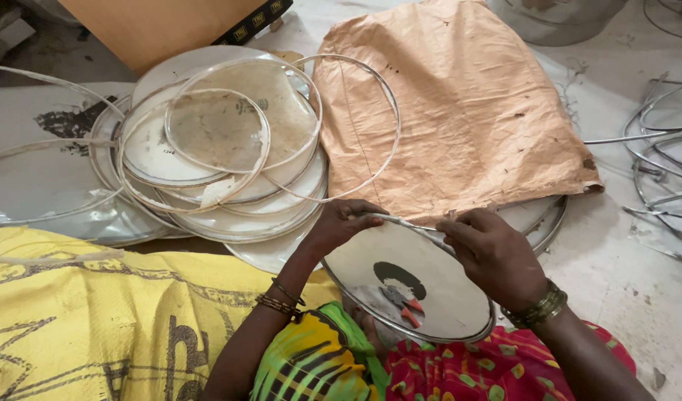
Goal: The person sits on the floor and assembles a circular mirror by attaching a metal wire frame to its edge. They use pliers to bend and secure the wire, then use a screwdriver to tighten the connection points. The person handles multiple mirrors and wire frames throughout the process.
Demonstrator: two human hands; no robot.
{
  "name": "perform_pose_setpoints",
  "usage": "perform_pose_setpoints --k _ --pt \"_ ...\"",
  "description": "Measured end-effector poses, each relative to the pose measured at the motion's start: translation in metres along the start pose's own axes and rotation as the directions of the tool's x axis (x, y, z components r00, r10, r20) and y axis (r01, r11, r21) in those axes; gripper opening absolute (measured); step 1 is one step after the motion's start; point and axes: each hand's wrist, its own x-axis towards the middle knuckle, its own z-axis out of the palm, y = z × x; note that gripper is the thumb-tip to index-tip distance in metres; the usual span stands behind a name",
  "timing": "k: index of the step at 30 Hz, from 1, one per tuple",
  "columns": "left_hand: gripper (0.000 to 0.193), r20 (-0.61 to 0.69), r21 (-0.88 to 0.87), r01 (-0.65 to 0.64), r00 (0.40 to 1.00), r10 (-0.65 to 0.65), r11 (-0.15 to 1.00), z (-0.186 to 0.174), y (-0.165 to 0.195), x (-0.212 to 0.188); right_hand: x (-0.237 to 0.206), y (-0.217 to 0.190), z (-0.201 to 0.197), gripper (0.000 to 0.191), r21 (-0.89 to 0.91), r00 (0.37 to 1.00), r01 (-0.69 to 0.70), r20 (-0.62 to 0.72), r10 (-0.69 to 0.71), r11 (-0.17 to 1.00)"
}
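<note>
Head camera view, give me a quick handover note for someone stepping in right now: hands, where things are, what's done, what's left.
Left hand: pinching the pale strip at the far edge of the shiny round disc.
Right hand: gripping the same strip farther along the rim.
The disc rests tilted on the lap.
Things: stack of similar discs with loose wire rings ahead to the left; orange sack ahead; bent metal rods far right; yellow sack at left.
Done: cannot tell how much of the rim is covered.
Left: the near rim shows bare metal.
</note>
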Motion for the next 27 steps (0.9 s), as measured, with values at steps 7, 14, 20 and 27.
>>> perform_pose_setpoints --k 7,14,20,27 --pt "0.023 0.019 -0.006 -0.046 0.999 0.046 0.999 -0.001 -0.003 0.001 0.008 0.002 0.005 0.023 -0.07 0.998 0.056 0.02 -0.055 0.996" --pt "0.023 0.03 -0.029 -0.008 1.0 0.009 1.0 -0.003 -0.003 -0.001 0.017 0.007 0.004 0.027 -0.104 0.977 0.213 0.041 -0.21 0.972" --pt "0.023 0.052 0.006 -0.025 0.998 0.025 1.0 -0.003 -0.002 -0.001 0.028 0.011 0.001 0.032 -0.212 0.938 0.348 0.077 -0.339 0.913" --pt "0.023 0.025 -0.012 -0.015 1.0 0.015 1.0 -0.005 -0.007 -0.003 0.047 0.02 0.009 0.031 -0.051 0.949 0.312 0.075 -0.308 0.949"
